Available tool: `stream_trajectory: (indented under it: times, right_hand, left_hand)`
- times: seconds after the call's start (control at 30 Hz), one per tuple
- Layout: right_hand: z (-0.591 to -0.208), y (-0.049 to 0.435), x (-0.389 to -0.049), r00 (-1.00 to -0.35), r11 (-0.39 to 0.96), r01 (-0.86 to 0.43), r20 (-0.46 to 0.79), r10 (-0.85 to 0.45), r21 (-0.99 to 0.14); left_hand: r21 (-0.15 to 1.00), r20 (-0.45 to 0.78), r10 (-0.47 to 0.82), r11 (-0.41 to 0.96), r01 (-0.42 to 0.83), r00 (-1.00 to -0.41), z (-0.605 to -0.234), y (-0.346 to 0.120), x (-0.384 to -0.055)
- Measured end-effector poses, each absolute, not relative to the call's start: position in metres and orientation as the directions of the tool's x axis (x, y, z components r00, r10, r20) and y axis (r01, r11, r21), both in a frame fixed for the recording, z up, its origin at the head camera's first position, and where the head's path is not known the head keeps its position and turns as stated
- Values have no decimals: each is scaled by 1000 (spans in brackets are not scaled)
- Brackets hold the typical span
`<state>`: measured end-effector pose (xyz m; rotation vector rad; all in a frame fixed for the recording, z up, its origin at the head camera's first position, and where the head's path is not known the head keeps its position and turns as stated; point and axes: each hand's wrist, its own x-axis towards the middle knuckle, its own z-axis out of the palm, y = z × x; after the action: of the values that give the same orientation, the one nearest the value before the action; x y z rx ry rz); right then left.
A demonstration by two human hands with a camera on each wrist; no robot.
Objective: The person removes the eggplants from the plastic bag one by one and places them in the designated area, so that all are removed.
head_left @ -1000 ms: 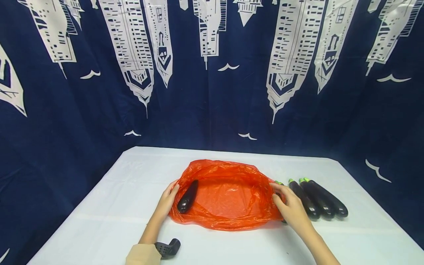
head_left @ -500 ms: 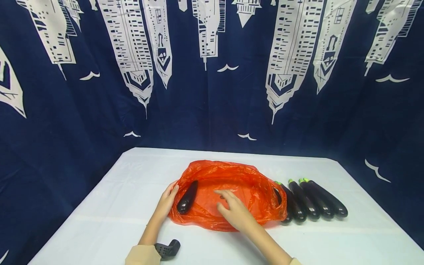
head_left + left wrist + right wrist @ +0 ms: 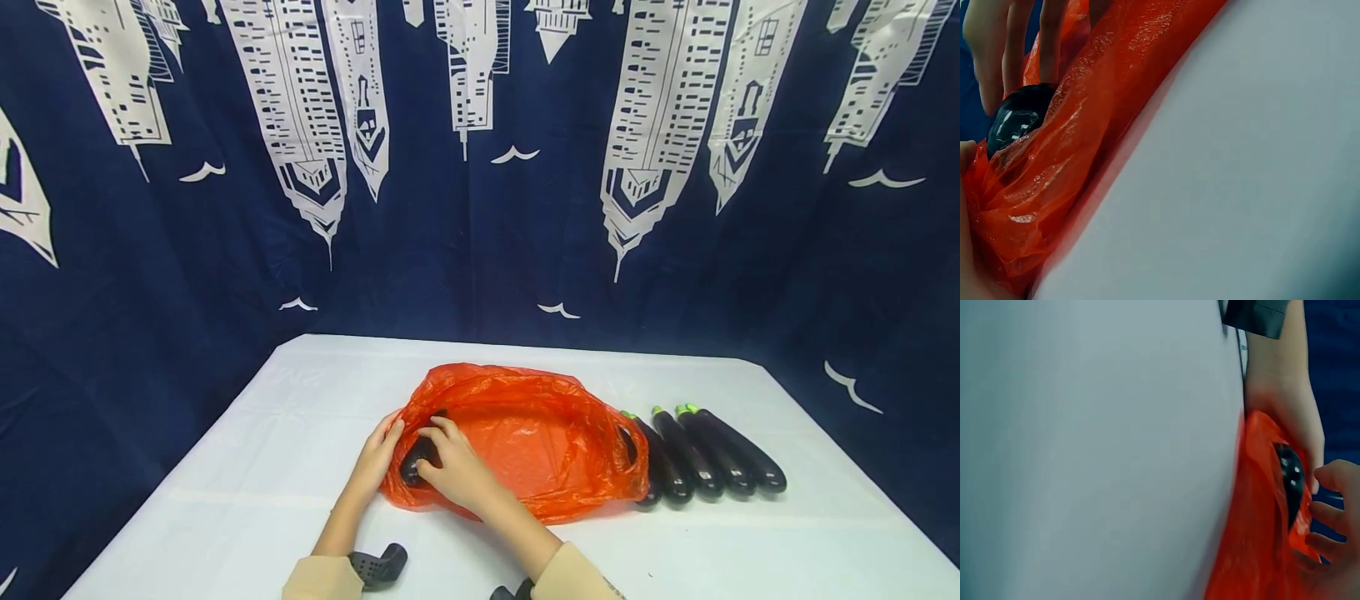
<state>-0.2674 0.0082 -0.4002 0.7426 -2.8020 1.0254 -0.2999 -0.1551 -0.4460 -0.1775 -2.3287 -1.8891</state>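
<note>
An orange-red plastic bag (image 3: pixel 525 442) lies with its mouth spread wide on the white table. Inside its left end is a dark eggplant (image 3: pixel 417 458), glossy at the rounded end. My left hand (image 3: pixel 378 454) holds the bag's left rim, thumb at the edge. My right hand (image 3: pixel 457 471) reaches into the bag over the eggplant, fingers bent and spread on either side of it. In the right wrist view, a gap shows between the right thumb and the eggplant (image 3: pixel 1291 481). The left wrist view shows the eggplant's round end (image 3: pixel 1019 119) under the fingers.
Several more eggplants (image 3: pixel 705 454) with green stems lie side by side right of the bag, one partly behind its handle. A dark wrist device (image 3: pixel 380 565) is by the left forearm. A navy curtain (image 3: pixel 465 250) with white building prints hangs behind the table.
My right hand has let go of the bag's right side and moved left across its mouth to the eggplant inside. My left hand stays at the left rim.
</note>
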Motion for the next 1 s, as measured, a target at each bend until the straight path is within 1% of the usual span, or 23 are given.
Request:
stream_trajectory:
  times: [0.17,0.27,0.4,0.6,0.87,1.0]
  right_hand:
    - [-406,-5,-269,-877,715,-477,226,-424,-511]
    - [-407,-10,-269,-876,722,-482,249,-414,-496]
    - [-408,-16,-269,-886,727,-465,262,-383,-505]
    - [-404,-15,-266,-894,753,-448,254,-370,-482]
    - [-384,2,-260,-901,699,-433,241,-361,-570]
    - [-378,14,-255,-908,689,-413,215,-359,-595]
  left_hand:
    - [964,162,-6,216,157,-987,-446,-155,-301]
    - [963,158,-13,225,151,-987,-446,-155,-302]
    - [964,154,-15,221,147,-988,-446,-156,-302]
    - [964,159,-17,217,151,-987,-446,-155,-301]
    - [967,157,-8,206,152,-988,-445,-156,-301]
    - [968,159,-17,200,152,-987,-446,-155,-301]
